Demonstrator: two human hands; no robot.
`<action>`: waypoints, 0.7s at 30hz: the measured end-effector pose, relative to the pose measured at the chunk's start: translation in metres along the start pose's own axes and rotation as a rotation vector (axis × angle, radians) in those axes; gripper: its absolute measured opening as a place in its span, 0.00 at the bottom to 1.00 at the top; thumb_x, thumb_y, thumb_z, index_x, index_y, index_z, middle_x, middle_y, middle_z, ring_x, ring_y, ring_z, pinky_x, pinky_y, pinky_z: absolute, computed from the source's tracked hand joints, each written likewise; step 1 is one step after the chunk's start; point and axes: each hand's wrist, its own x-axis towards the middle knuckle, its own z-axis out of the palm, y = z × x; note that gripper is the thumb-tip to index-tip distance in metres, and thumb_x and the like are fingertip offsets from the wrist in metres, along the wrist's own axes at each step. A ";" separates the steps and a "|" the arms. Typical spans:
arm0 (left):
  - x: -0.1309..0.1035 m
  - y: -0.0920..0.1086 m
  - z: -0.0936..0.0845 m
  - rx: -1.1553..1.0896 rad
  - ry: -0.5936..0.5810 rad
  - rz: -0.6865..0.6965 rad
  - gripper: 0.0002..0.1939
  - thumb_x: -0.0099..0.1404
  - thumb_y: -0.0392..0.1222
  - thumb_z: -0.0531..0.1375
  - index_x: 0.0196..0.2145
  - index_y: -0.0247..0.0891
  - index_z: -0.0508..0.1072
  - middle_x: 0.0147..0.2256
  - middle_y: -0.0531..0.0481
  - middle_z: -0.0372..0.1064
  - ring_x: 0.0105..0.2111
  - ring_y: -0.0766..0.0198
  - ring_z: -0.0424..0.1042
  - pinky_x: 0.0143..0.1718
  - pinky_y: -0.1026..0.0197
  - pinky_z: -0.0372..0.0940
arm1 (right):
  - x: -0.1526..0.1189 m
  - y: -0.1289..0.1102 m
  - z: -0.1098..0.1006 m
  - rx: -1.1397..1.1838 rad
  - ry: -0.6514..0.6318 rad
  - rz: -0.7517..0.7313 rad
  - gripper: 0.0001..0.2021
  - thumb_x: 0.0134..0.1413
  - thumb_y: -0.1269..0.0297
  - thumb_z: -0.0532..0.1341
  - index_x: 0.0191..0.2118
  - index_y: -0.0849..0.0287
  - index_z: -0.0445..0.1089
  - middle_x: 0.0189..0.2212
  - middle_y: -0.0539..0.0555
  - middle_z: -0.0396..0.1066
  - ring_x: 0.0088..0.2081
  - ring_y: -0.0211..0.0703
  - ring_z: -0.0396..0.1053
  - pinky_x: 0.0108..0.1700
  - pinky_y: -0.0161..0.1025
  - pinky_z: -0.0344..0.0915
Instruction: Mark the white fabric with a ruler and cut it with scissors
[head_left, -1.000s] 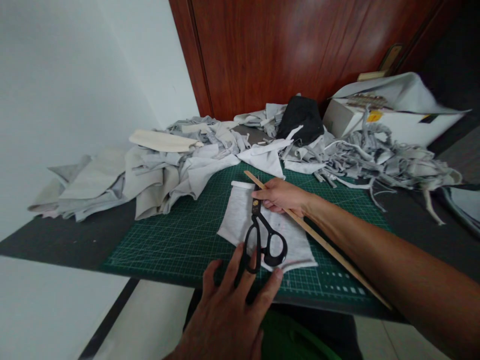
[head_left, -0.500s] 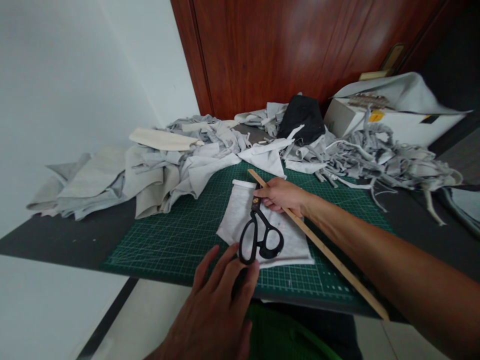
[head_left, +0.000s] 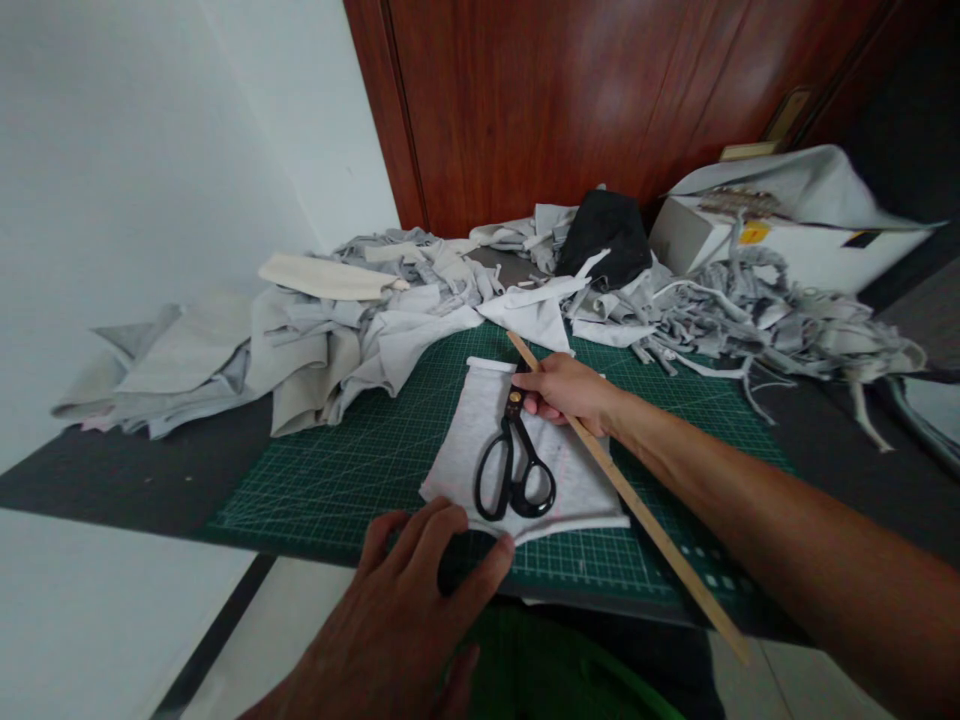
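Note:
A light grey piece of cloth lies on the green cutting mat. My right hand is closed around the blade end of black-handled scissors, and a thin wooden ruler runs through the same grip. The scissors' handle loops rest over the cloth, pointing towards me. At the cloth's near edge is my left hand, its thumb and fingers apart, with fingertips touching the cloth by the near left corner. The scissor blades are mostly hidden by my right hand.
Heaped grey and cream cloth lies at the left and back. A tangle of grey fabric strips sits at the right, before a white box. Behind are a black cloth item and a wooden door.
My left hand has shifted left from the scissors' handle loop to the cloth's near edge. The cloth's near left corner lies further out. The ruler's near end has swung left.

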 end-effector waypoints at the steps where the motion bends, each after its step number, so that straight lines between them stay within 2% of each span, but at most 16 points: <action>1: -0.001 0.000 0.000 -0.013 0.001 0.005 0.36 0.61 0.36 0.62 0.66 0.51 0.67 0.60 0.40 0.67 0.60 0.43 0.67 0.58 0.40 0.66 | -0.001 0.000 0.000 -0.017 0.006 -0.005 0.25 0.71 0.68 0.59 0.19 0.60 0.66 0.09 0.46 0.59 0.12 0.30 0.49 0.14 0.30 0.45; 5: -0.001 -0.003 0.000 -0.044 0.037 0.013 0.33 0.62 0.35 0.61 0.64 0.49 0.68 0.60 0.44 0.69 0.60 0.47 0.67 0.58 0.43 0.66 | -0.003 0.000 0.000 -0.071 0.012 -0.031 0.24 0.68 0.66 0.64 0.17 0.60 0.65 0.08 0.45 0.59 0.12 0.30 0.51 0.15 0.30 0.46; 9: 0.007 -0.002 -0.006 -0.090 0.042 0.031 0.28 0.63 0.35 0.61 0.61 0.45 0.70 0.55 0.46 0.73 0.56 0.50 0.70 0.58 0.45 0.65 | -0.003 -0.001 0.002 -0.112 0.028 -0.056 0.24 0.63 0.65 0.70 0.17 0.58 0.62 0.11 0.45 0.62 0.13 0.30 0.54 0.17 0.30 0.49; 13: 0.018 -0.002 -0.018 -0.185 0.016 0.023 0.16 0.65 0.35 0.61 0.50 0.42 0.75 0.48 0.47 0.74 0.49 0.54 0.72 0.56 0.48 0.66 | -0.001 0.000 0.005 -0.165 0.045 -0.061 0.23 0.56 0.61 0.75 0.19 0.57 0.64 0.10 0.45 0.61 0.13 0.32 0.55 0.17 0.32 0.51; 14: 0.023 -0.003 -0.021 -0.225 0.006 0.027 0.12 0.66 0.36 0.60 0.46 0.42 0.75 0.46 0.47 0.74 0.47 0.55 0.72 0.53 0.50 0.67 | 0.000 0.000 0.005 -0.177 0.048 -0.063 0.22 0.55 0.60 0.76 0.19 0.57 0.65 0.10 0.45 0.61 0.13 0.32 0.55 0.17 0.32 0.51; 16: 0.035 -0.008 -0.025 -0.310 -0.014 0.036 0.06 0.69 0.36 0.58 0.42 0.41 0.73 0.41 0.49 0.73 0.41 0.58 0.72 0.46 0.54 0.68 | 0.000 0.002 0.005 -0.196 0.050 -0.070 0.23 0.54 0.59 0.76 0.20 0.56 0.65 0.10 0.45 0.62 0.13 0.33 0.56 0.17 0.33 0.51; 18: 0.054 -0.017 -0.026 -0.367 0.024 0.034 0.07 0.72 0.35 0.54 0.41 0.40 0.72 0.36 0.50 0.72 0.36 0.60 0.71 0.41 0.56 0.67 | 0.000 0.003 0.004 -0.201 0.038 -0.089 0.22 0.55 0.59 0.75 0.19 0.56 0.64 0.10 0.46 0.62 0.13 0.33 0.57 0.17 0.33 0.51; 19: 0.066 -0.023 -0.025 -0.384 0.054 0.027 0.07 0.72 0.35 0.54 0.41 0.40 0.72 0.37 0.50 0.72 0.36 0.61 0.70 0.40 0.57 0.67 | 0.000 0.004 0.004 -0.198 0.031 -0.100 0.22 0.57 0.60 0.73 0.19 0.57 0.64 0.10 0.46 0.62 0.13 0.33 0.58 0.17 0.33 0.51; 21: 0.091 -0.035 -0.020 -0.404 0.133 -0.005 0.07 0.72 0.33 0.53 0.41 0.38 0.71 0.40 0.48 0.72 0.41 0.60 0.72 0.46 0.56 0.68 | 0.000 0.006 0.004 -0.186 0.016 -0.120 0.21 0.61 0.63 0.69 0.19 0.57 0.64 0.10 0.46 0.61 0.12 0.33 0.57 0.16 0.32 0.50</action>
